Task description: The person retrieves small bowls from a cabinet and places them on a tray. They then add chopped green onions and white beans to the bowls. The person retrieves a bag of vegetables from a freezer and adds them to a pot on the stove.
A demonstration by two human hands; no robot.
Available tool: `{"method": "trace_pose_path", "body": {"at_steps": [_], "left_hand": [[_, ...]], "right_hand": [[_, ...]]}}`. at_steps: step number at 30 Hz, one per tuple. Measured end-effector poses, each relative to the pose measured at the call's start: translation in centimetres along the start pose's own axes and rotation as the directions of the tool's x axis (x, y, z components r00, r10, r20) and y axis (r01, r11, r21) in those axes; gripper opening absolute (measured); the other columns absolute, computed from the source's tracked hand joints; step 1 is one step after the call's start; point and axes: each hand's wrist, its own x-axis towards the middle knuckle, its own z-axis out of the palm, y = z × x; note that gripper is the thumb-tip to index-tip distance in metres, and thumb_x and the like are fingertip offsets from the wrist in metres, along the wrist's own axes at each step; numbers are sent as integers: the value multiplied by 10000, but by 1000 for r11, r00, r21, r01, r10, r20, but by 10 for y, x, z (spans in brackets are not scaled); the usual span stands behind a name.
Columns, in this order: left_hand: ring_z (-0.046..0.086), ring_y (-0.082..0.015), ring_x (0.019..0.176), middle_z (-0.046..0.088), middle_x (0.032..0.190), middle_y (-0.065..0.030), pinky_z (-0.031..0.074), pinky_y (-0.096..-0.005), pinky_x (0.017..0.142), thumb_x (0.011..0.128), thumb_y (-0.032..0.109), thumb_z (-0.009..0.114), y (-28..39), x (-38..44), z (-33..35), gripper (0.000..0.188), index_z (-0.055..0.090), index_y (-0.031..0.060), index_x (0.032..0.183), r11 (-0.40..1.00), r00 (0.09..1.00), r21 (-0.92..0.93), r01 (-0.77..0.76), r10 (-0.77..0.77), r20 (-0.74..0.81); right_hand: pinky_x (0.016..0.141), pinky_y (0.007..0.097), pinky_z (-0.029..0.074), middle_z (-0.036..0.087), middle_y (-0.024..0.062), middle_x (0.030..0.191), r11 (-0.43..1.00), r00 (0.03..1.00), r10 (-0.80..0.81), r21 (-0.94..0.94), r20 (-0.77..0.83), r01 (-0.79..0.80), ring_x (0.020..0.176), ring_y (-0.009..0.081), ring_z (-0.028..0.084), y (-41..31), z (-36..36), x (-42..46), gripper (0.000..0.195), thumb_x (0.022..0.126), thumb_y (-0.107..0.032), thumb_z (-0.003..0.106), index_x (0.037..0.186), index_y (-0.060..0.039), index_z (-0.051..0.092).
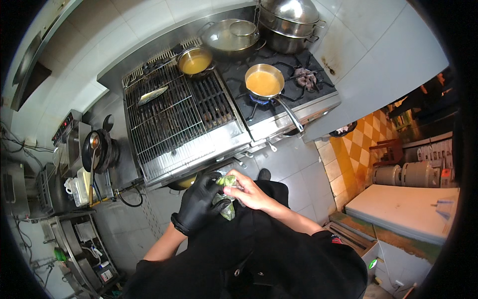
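My left hand (201,203), in a black glove, grips one side of a small clear plastic bag (228,212) with green pieces inside, perhaps vegetables or herbs. My bare right hand (248,190) holds the other side, its thumb over the top. Both hands are close to my body, in front of the grill's front edge. On the lit burner beyond them stands a saucepan (264,83) of orange liquid, its handle pointing towards me. A piece of fish (152,95) lies on the wire rack of the grill (168,123).
A pot of yellow liquid (195,63) sits at the grill's back. Behind the burners are a lidded wide pan (233,35) and a stacked steamer pot (289,24). Stacked black frying pans (108,151) and a ladle (93,153) stand left. A white chest lid (399,209) is at right.
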Motion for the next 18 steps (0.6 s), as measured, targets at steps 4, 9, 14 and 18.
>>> {"method": "trace_pose_path", "body": {"at_steps": [4,9,14,18], "left_hand": [[592,-382,1065,578,1169,-205,498,-445,878,743,191,772,-7,-5,17,388,616,14,1051,999,996,41,-19,22,-84],[576,-382,983,563,1064,-195,489,-456,859,777,220,741,0,-3,23,360,604,6,1032,990,995,138,41,-28,-93],[568,-353,899,562,1016,-181,477,-436,750,769,223,757,3,-12,36,324,612,9,963,953,992,296,63,-26,-127],[568,-335,874,552,918,-157,480,-435,709,755,237,762,-3,-18,50,299,617,30,914,958,980,279,61,-5,-198]], "right_hand": [[622,253,471,617,4,860,998,998,28,49,-56,-25,746,57,554,9,1,2,283,960,-281,645,1075,-45,540],[534,270,481,639,17,850,987,976,161,52,-147,-154,746,72,591,1,7,2,313,954,-318,638,1065,-39,550],[566,300,488,654,83,797,965,957,222,-98,-189,-243,726,114,626,-4,13,1,311,921,-293,653,1018,-12,563],[613,339,491,644,129,760,953,967,92,-260,-236,-154,676,161,629,-2,16,2,284,896,-245,648,1002,5,564]]}}
